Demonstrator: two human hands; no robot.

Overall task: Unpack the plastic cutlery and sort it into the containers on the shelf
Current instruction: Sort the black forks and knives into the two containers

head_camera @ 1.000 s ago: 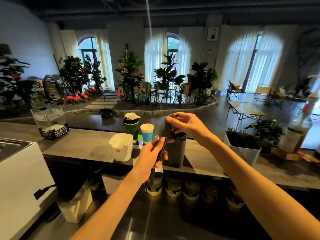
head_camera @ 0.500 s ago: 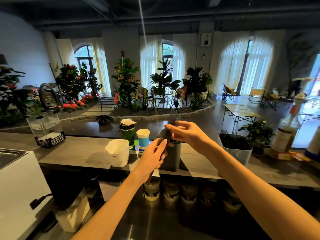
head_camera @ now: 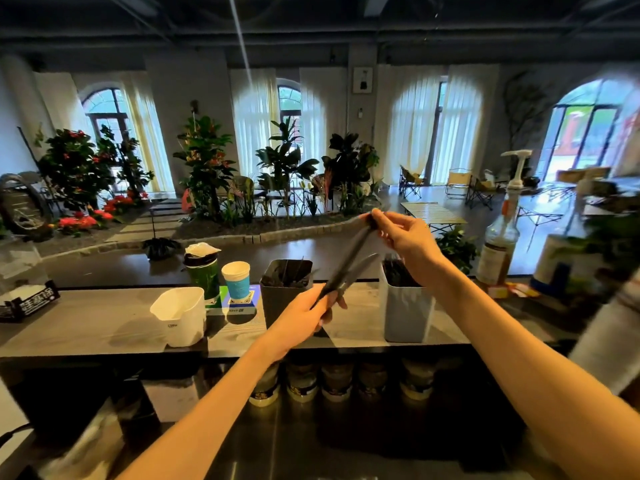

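Observation:
My left hand (head_camera: 313, 311) grips the lower end of a clear wrapper (head_camera: 363, 266) above the shelf. My right hand (head_camera: 403, 237) pinches the top of a black plastic cutlery piece (head_camera: 349, 259) that slants up out of that wrapper. Behind my left hand stands a dark grey container (head_camera: 282, 297) with black cutlery in it. A light grey container (head_camera: 408, 311), also holding black cutlery, stands to its right, under my right forearm. A white container (head_camera: 180, 317) stands open-topped further left on the shelf (head_camera: 86, 327).
A green cup (head_camera: 202, 271) and a white-and-blue paper cup (head_camera: 236, 280) stand behind the white container. A pump bottle (head_camera: 502, 233) is at the right end. A black basket (head_camera: 27, 301) sits far left. Several jars (head_camera: 336, 381) line the counter below the shelf.
My right hand has risen up and to the right, drawing the black cutlery piece out of the wrapper. My left hand stays low, holding the wrapper. The camera has tilted and shifted left.

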